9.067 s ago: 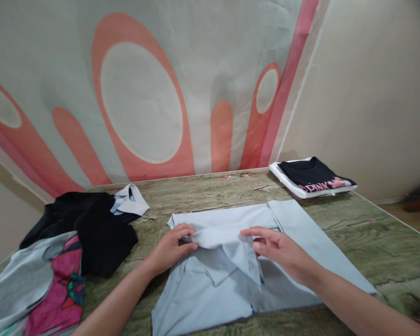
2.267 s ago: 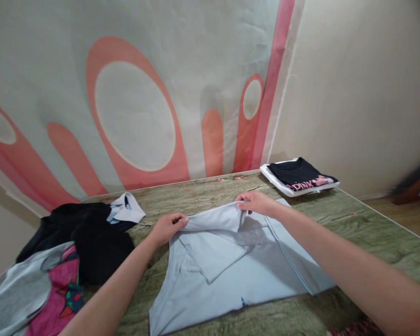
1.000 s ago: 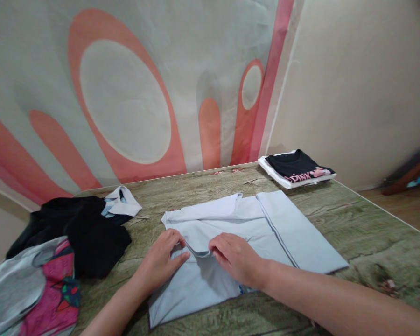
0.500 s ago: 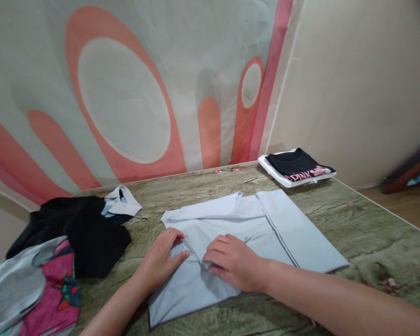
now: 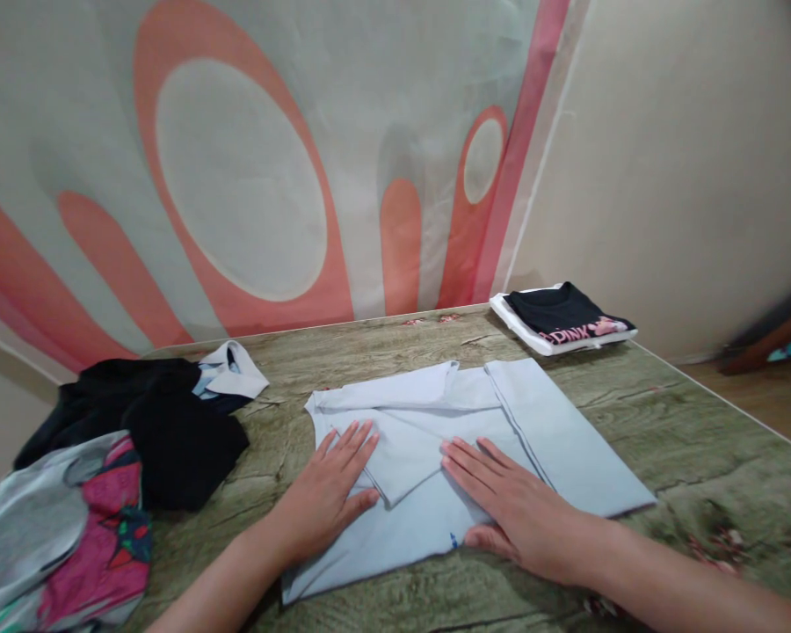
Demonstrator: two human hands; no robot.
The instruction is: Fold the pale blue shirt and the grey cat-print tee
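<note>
A pale blue-white shirt (image 5: 580,457) lies partly folded on the wood-patterned table, its collar side toward the wall. One folded flap, probably a sleeve, ends in a point near the middle of the garment. My left hand (image 5: 333,488) rests flat on the left part of the shirt, fingers spread over the flap's left edge. On the other side of that flap, my right hand (image 5: 520,510) lies flat with its fingers stretched out, fingertips at the flap's right edge. A small blue mark shows by the near edge, beside my right thumb.
At the left lie a black garment (image 5: 177,440), a white collar (image 5: 237,374) and a grey and pink printed garment (image 5: 112,536). A folded black T-shirt (image 5: 554,308) sits on white cloth at the table's far right. A patterned wall (image 5: 250,176) stands behind the table (image 5: 685,440).
My right hand has let go of the flap's tip and moved right, opening flat. The flap now lies smoother. My left hand has flattened on the cloth.
</note>
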